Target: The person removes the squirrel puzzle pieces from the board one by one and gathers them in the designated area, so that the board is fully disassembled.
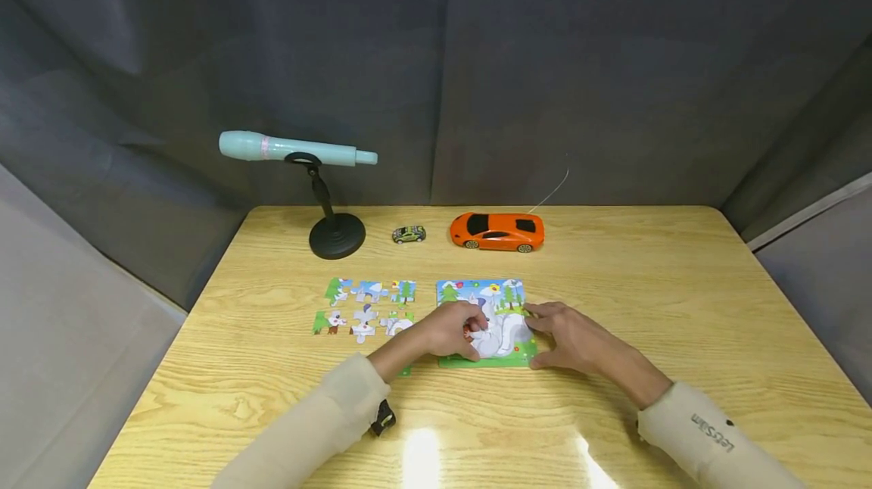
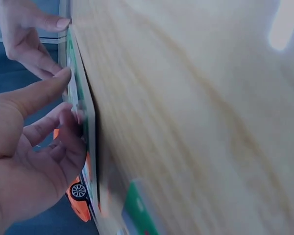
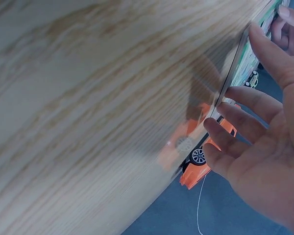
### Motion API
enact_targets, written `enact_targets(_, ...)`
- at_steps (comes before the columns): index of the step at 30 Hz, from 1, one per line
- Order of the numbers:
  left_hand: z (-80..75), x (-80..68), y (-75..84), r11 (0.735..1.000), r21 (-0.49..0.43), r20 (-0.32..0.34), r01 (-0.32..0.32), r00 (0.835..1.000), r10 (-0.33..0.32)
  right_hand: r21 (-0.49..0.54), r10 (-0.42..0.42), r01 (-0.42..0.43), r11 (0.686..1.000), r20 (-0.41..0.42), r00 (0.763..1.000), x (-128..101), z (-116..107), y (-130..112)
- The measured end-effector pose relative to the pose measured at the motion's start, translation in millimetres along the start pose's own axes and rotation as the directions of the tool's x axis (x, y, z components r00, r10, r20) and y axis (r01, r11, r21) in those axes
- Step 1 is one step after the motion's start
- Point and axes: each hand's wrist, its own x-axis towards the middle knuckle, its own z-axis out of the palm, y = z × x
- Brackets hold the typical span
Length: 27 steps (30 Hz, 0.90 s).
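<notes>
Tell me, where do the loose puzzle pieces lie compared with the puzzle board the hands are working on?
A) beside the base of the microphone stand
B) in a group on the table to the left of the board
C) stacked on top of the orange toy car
B: the loose puzzle pieces lie in two rows on the table, left of the puzzle board, where both hands rest.

Microphone on stand, small green car, orange car
</notes>
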Motion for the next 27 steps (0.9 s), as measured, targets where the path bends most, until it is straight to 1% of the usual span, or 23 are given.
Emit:
enact_targets(3, 2.8, 0.7, 1.6, 0.999, 0.034, -0.017, 0.03, 0.999, -0.029, -0.001, -0.004, 0.004, 1.0, 0.0, 1.0, 0.4, 0.1, 0.0)
enact_targets(6, 4.2, 0.9, 2.0, 0.998, 0.053, -0.031, 0.043, 0.999, -0.042, 0.002, -0.005, 0.005, 1.0, -0.003, 1.0, 0.4, -0.1, -0.4)
enact_targets(10, 4.5, 0.5, 2.1, 0.998, 0.041, -0.032, 0.049, 0.998, -0.048, 0.005, -0.001, 0.001, 1.0, -0.003, 1.0, -0.1, -0.7, -1.2)
enact_targets(18, 5.5, 0.4, 2.0, 0.997, 0.051, -0.041, 0.064, 0.997, -0.062, 0.005, 0.004, -0.004, 1.0, 0.0, 1.0, -0.3, -1.7, -2.3)
enact_targets(23, 5.9, -0.8, 2.3, 0.996, 0.068, -0.05, 0.052, 0.998, -0.048, 0.005, 0.007, -0.007, 1.0, 0.001, 1.0, -0.1, -1.6, -2.6)
enact_targets(27, 6.0, -2.3, 0.6, 0.996, 0.086, -0.051, 0.024, 0.999, -0.02, 0.007, 0.005, -0.005, 1.0, 0.0, 1.0, 0.2, -1.3, -2.5)
